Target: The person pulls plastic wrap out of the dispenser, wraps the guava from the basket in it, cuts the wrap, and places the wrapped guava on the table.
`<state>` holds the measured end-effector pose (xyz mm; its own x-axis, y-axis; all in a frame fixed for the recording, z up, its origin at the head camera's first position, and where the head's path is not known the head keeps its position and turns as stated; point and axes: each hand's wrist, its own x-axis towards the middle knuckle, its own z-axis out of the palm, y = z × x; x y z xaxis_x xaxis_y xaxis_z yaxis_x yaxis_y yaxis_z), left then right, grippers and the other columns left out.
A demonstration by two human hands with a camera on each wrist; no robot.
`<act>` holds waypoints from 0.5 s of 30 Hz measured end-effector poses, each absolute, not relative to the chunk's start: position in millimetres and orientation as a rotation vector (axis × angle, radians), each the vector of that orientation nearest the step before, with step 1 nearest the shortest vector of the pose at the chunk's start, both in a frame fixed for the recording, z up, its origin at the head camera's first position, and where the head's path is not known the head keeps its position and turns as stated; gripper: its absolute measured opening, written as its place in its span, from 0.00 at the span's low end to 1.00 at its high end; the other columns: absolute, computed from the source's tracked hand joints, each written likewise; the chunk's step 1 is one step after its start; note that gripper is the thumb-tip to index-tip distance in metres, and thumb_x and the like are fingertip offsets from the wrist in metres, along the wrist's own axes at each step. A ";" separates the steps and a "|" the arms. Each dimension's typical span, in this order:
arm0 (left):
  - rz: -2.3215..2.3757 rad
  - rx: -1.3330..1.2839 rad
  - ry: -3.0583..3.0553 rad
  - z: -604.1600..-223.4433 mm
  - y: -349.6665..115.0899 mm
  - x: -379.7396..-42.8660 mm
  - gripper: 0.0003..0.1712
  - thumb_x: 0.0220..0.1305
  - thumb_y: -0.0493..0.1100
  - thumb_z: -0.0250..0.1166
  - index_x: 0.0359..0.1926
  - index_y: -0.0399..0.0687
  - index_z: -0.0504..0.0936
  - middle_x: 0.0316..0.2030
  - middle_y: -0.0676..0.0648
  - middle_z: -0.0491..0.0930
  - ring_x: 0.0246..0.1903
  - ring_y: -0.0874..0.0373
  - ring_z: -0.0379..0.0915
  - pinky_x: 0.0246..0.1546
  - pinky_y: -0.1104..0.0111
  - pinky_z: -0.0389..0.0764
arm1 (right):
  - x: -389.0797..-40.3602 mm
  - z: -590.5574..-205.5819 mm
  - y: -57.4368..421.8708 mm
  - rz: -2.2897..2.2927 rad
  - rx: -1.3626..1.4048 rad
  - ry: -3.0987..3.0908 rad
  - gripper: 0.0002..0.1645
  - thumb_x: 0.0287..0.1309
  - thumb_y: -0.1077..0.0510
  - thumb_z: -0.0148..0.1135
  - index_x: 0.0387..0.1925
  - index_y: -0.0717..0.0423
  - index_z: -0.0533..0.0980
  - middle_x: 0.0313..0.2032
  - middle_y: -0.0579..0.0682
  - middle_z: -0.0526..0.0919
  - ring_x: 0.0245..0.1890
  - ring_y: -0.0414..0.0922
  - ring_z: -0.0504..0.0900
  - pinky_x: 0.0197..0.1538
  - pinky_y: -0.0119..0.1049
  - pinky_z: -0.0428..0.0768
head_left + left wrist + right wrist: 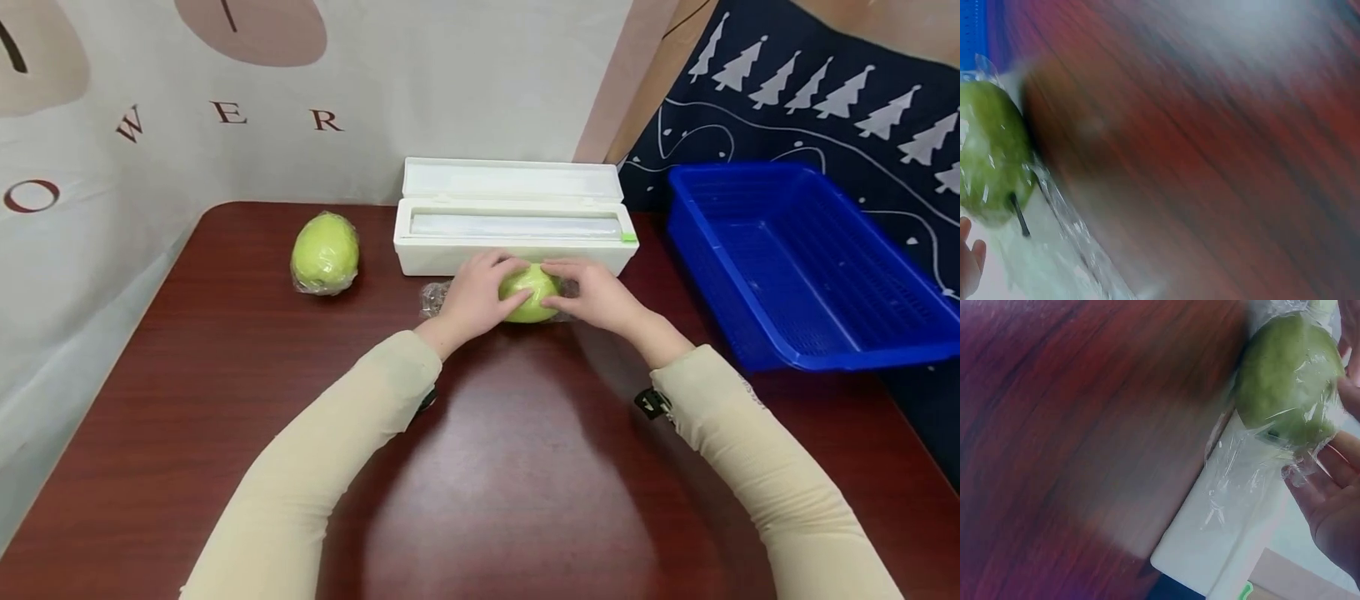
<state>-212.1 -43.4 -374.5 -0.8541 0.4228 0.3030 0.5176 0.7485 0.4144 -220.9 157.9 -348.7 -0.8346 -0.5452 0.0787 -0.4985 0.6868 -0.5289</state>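
A green pear in clear plastic film lies at the front of a white cling film box. My left hand grips its left side, thumb in front and fingers over the top. At the other end my right hand pinches the film between thumb and fingers, close against the fruit. The pear's dark stem shows in the left wrist view, pointing toward the left hand's side. Loose film spreads out past the left hand on the table.
Another film-wrapped green pear stands at the back left of the brown table. The cling film box has its lid raised against the wall. On the right sits a blue plastic basket, its rim over the table's edge.
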 end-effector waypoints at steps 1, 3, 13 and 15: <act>-0.764 -0.741 -2.754 -375.0 -41.3 -212.1 0.23 0.63 0.55 0.60 0.55 0.52 0.78 0.55 0.47 0.75 0.58 0.51 0.67 0.63 0.57 0.64 | -221.2 -349.0 157.7 -0.869 -0.852 2.801 0.29 0.56 0.58 0.64 0.57 0.66 0.72 0.56 0.63 0.76 0.60 0.55 0.72 0.61 0.48 0.72; -0.822 -0.719 -2.760 -376.0 -37.7 -211.9 0.22 0.63 0.54 0.60 0.55 0.51 0.78 0.55 0.48 0.76 0.58 0.52 0.68 0.64 0.57 0.63 | -222.5 -350.2 157.4 -0.925 -0.813 2.802 0.25 0.58 0.58 0.62 0.55 0.65 0.74 0.55 0.62 0.77 0.59 0.54 0.73 0.61 0.47 0.72; -0.971 -0.586 -2.700 -378.1 -29.8 -212.1 0.13 0.64 0.47 0.60 0.46 0.51 0.83 0.49 0.50 0.80 0.54 0.53 0.72 0.61 0.57 0.67 | -220.5 -356.3 150.6 -1.037 -0.822 2.960 0.13 0.55 0.61 0.64 0.42 0.64 0.82 0.44 0.60 0.84 0.50 0.52 0.81 0.54 0.45 0.77; -0.964 -0.595 -2.674 -378.4 -28.8 -212.0 0.11 0.64 0.46 0.60 0.44 0.50 0.83 0.48 0.49 0.81 0.53 0.53 0.73 0.61 0.57 0.67 | -219.7 -357.6 149.1 -1.037 -0.831 2.995 0.11 0.54 0.61 0.64 0.39 0.63 0.83 0.44 0.59 0.84 0.48 0.52 0.81 0.52 0.45 0.78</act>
<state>-212.0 -28.8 -378.4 -0.8891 0.2939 0.3509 0.4501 0.7000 0.5544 -219.7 149.1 -357.6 -0.8627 -0.4190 0.2831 -0.5044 0.6724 -0.5417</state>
